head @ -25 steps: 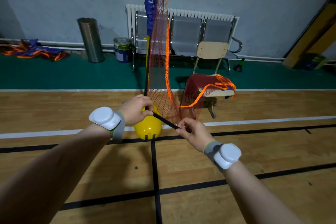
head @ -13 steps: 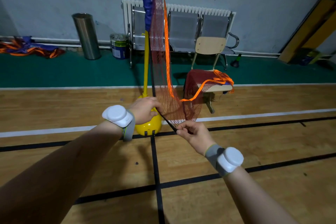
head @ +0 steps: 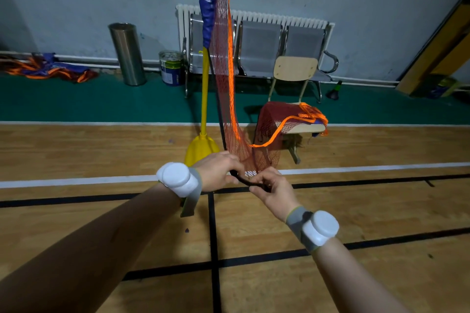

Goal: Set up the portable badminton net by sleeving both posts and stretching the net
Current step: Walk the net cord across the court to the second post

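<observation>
A yellow post (head: 204, 89) stands upright in its yellow base (head: 201, 151) on the wooden floor. A blue sleeve (head: 208, 0) covers the post's upper part. The red net (head: 223, 63) with an orange band hangs down from it, and its far end lies heaped on a wooden chair (head: 295, 68). The net's black bottom edge band (head: 245, 181) runs between my hands. My left hand (head: 218, 171) grips that band just in front of the base. My right hand (head: 273, 189) pinches the same band a little to the right.
A row of metal seats (head: 262, 46) and a radiator stand against the back wall. A steel bin (head: 127, 54) and a paint can (head: 171, 67) are at the left. Another bundled net (head: 50, 71) lies on the green strip far left. A small cone (head: 335, 90) sits right.
My two hands have come closer together along the black band, and they sit lower in front of the base. The view has moved nearer to the post.
</observation>
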`<state>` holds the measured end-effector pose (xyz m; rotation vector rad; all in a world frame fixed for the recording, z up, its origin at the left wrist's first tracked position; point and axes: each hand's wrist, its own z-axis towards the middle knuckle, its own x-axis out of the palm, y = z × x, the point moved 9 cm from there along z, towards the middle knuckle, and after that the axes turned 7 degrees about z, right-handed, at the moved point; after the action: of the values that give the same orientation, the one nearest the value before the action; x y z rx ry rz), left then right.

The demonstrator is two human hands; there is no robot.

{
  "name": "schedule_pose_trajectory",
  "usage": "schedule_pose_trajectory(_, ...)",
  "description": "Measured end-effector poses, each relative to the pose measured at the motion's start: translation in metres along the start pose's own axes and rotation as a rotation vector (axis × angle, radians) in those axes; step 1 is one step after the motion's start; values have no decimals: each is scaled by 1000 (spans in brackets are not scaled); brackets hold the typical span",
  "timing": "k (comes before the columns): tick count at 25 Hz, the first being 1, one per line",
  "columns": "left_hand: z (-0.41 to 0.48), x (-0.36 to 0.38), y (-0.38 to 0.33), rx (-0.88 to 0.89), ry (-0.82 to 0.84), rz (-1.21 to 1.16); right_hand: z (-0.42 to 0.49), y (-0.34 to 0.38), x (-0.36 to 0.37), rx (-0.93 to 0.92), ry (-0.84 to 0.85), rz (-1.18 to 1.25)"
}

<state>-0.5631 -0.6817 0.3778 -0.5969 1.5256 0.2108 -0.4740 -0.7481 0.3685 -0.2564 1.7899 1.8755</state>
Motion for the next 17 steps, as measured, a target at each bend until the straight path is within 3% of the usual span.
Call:
schedule_pose_trajectory(7, -14, -17, 6, -98, -79, -78, 3, -14, 2, -6, 15, -26)
schedule_pose_trajectory(13, -31, -23, 20, -169, -91, -59, 1, -23, 9, 107, 74, 184)
schedule_pose_trajectory(17, -45, -30, 32, -199, -120, -92, -5, -12, 11, 26, 80, 53)
